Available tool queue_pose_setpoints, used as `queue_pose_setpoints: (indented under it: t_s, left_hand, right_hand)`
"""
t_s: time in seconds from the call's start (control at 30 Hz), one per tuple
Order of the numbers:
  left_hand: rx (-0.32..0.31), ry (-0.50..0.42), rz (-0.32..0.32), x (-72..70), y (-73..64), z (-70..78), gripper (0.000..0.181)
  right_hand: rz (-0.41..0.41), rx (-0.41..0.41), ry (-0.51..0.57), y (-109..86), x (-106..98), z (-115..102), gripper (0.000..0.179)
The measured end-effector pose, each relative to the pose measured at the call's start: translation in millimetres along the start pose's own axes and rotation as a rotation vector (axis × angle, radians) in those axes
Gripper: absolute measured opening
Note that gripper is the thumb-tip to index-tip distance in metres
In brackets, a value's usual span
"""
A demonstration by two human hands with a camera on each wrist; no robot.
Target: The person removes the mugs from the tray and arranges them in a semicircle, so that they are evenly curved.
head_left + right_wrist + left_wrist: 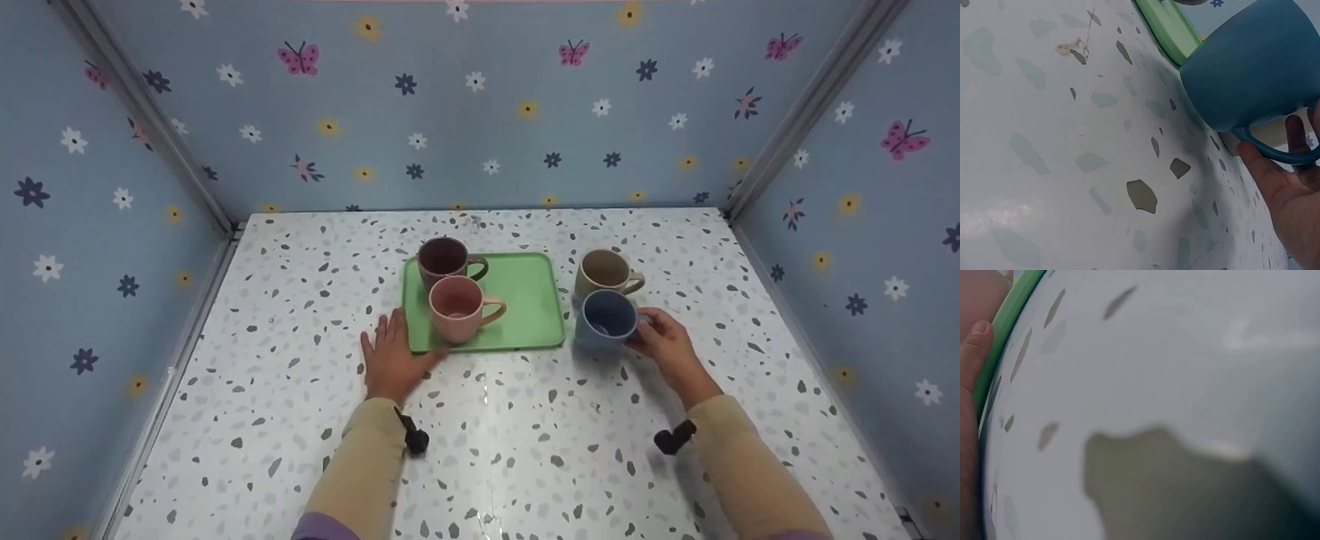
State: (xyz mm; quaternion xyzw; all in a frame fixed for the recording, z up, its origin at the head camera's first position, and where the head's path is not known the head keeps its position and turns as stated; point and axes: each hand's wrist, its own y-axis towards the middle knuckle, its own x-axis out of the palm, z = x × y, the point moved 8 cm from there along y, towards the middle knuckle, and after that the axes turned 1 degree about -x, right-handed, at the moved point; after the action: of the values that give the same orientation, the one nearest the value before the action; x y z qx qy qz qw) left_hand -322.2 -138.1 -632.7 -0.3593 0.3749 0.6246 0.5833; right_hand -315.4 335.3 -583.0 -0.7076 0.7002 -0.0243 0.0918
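My right hand [667,346] grips the handle of a blue mug [606,330], just right of the green tray [525,300]. In the right wrist view, thumb and fingers close round the handle of that blue mug [1252,62]. My left hand [396,361] lies with straight, spread fingers against the tray's front left corner; in the left wrist view its thumb [977,349] touches the green rim. On the tray's left part a pink mug [454,319] stands in front of a dark maroon mug [433,264]. A beige mug [592,281] stands behind the blue one.
A white speckled table [555,450] bears everything. Blue flowered walls [480,97] rise at the back and both sides, with grey metal posts [157,112] in the corners. A small black wrist camera [675,437] sits on each sleeve.
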Motion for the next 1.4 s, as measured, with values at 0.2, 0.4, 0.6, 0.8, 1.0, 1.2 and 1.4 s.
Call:
queue_pose_setpoints:
  t_s: [0.2,0.4,0.6,0.8,1.0,1.2,1.4]
  left_hand:
    - [0.001,0.013,-0.003,0.1,1.0,-1.0,0.123]
    - [0.000,0.020,0.001,-0.2,0.5,-1.5,0.123]
    - [0.008,-0.010,0.011,-2.0,0.5,1.0,0.121]
    - [0.003,-0.002,0.004,-2.1,0.3,2.2,0.120]
    - [0.005,0.003,0.009,-1.3,0.7,1.0,0.119]
    - [-0.004,0.014,-0.012,-0.2,0.7,-1.0,0.120]
    - [-0.001,0.010,-0.009,3.2,1.1,-2.5,0.122]
  right_hand:
    - [0.032,0.013,0.031,3.2,-10.4,6.7,0.023]
    - [0.038,0.023,0.053,4.6,-17.4,10.3,0.028]
    - [0.022,-0.003,0.064,5.2,-25.3,11.2,0.031]
    - [0.014,-0.037,0.070,7.2,-34.3,10.2,0.032]
    - [0.024,-0.011,0.073,7.5,-42.5,10.5,0.022]
    - [0.016,0.003,0.051,10.5,-47.3,11.1,0.026]
    - [0.041,0.032,0.063,10.7,-53.8,10.6,0.028]
